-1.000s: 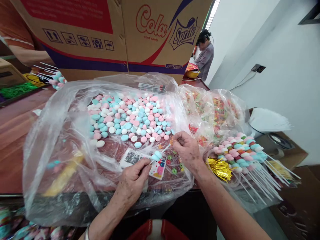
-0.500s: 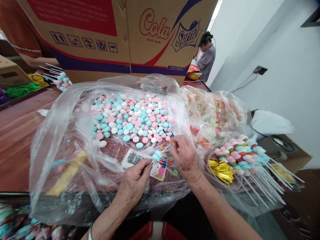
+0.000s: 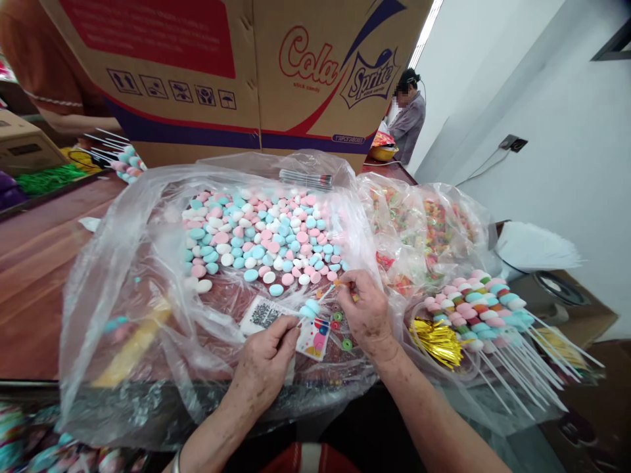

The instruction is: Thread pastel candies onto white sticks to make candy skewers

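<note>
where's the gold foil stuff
In the head view, the gold foil strips lie right of the right hand, just left of the finished candy sticks.

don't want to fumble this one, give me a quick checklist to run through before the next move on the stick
1. Grip: ok, the left hand pinches the lower end of the stick.
2. First candy seated: ok, the blue candy sits partway up the stick.
3. Next piece ready: ok, the right hand pinches a small orange piece close to the stick's tip.
4. Piece lined up with the tip: cannot tell, too small to see.
5. More supply in reach: ok, loose ring candies lie on the bag beside the right hand.
</note>
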Tool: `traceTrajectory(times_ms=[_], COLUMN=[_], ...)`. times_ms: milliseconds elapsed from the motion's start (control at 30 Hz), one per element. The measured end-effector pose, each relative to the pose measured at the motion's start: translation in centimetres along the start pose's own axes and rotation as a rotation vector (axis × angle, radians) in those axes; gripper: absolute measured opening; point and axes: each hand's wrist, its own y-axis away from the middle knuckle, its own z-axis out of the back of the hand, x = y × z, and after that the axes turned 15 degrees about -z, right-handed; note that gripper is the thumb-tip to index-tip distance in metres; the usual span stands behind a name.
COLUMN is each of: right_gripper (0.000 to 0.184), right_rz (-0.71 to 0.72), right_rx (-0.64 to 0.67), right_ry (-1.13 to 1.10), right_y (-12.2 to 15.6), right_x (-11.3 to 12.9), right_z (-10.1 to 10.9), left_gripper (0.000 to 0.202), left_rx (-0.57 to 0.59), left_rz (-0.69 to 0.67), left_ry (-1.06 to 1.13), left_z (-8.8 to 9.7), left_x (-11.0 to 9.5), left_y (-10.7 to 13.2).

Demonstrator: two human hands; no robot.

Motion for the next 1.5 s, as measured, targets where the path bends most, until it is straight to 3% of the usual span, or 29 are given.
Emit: traceTrajectory(times_ms=[200,333,400,600,767,833,900,1000,1133,1233,1333,1500], right_gripper=[0.019,0.023,0.022,0.021,0.024,0.018,0.013,0.024,0.029,0.031,0.029,0.021], right_rz=[0.127,0.25,0.233,-0.165,-0.169,-0.253,-0.439,-0.715,-0.826,-0.807,-0.667,-0.175], right_rx=[-0.013,0.056,0.09,0.17,0.306,0.348,0.433,0.585,0.795,0.906,0.867,0.582], right_ry=[0.01,0.027,-0.036,-0.198,-0.294,-0.359,-0.494,-0.761,-0.868,-0.851,-0.763,0.135], right_y=[0.3,0.7,0.6,-0.5,-0.3,-0.1,-0.1,-0.2,0.0,-0.4,-1.7,-3.9], right_x=[0.0,0.1,0.3,0.6,0.4,0.4,0.5,0.8,1.5,1.7,1.6,1.2], right_z=[-0.2,-0.1,0.3,1.4,1.1,0.8,0.6,0.5,0.8,1.2,1.1,-1.4], left_gripper=[0.03,0.029,0.029,0.028,0.027,0.027,0.027,0.028,0.026,0.026,0.028,0.031], left_rx=[0.022,0.011,0.008,0.005,-0.005,0.001,0.014,0.032,0.036,0.034,-0.028,-0.154], left_rz=[0.017,0.028,0.025,-0.017,-0.004,0.0,0.0,-0.017,-0.041,-0.023,0.05,0.146], left_ry=[-0.009,-0.006,-0.004,-0.01,-0.016,-0.013,-0.001,0.028,0.067,0.107,0.185,0.345], left_z=[0.0,-0.2,-0.1,0.1,0.0,0.1,0.1,0.2,0.4,0.4,0.4,0.1], left_x=[0.1,0.3,0.3,0.0,-0.1,-0.1,-0.1,0.0,-0.1,-0.2,-0.1,0.9], left_y=[0.1,0.0,0.0,-0.2,-0.1,-0.2,-0.2,-0.1,0.0,0.0,0.1,0.3])
